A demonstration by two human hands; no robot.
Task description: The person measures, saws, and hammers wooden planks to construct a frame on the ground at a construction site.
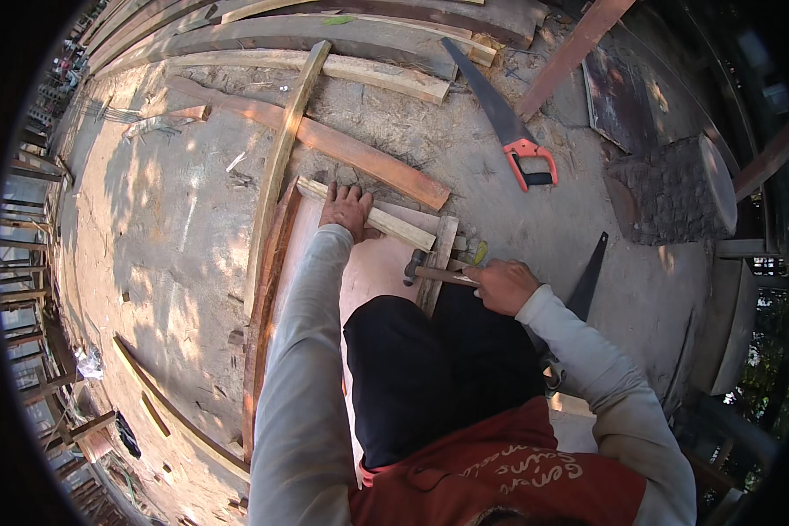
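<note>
"Gripping anything, that right hand (pixel 508 287)?"

"Yes, its fingers are closed around the handle of a hammer (pixel 440 274), whose head is near the right end of the pale wooden strip (pixel 399 228)."

"Where does the strip lie?"

"Along the far edge of the pinkish panel (pixel 373 272), from the far left corner toward the far right one, where a shorter board (pixel 445 238) runs crosswise."

"And the left hand (pixel 348 208)?"

"Partly open, laid over the strip near its left end. How firmly it grips, I can't tell."
</note>
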